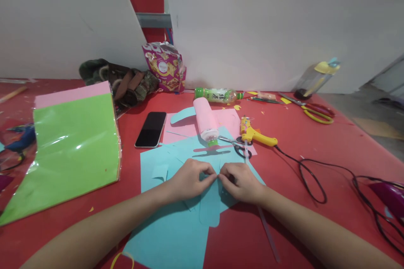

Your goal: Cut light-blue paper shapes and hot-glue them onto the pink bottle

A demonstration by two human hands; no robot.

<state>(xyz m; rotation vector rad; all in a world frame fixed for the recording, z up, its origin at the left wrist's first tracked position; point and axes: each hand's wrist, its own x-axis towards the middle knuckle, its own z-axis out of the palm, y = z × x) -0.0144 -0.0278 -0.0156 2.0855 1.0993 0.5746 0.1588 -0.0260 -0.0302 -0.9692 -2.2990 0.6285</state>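
My left hand [191,180] and my right hand [238,183] meet near the middle, thumb and fingers of each pinched together on a blue paper strip [210,212] with rounded corners. Its far part is partly covered by my fingers. Beneath lie larger sheets of blue paper [170,235]. Just beyond my hands is a bottle wrapped in pink paper [205,117], with a green cap towards me, a thin pink strip at the cap and a blue paper wing [183,115] on its left. Scissors [241,147] with black handles lie right of the cap.
A yellow glue gun [257,134] trails a black cord to the right. A phone [151,129] and plastic-sleeved green paper [75,143] lie left. Behind are a snack bag [166,67], a green-labelled bottle [217,95], red-and-yellow-handled scissors [317,113] and a clear cup [315,80].
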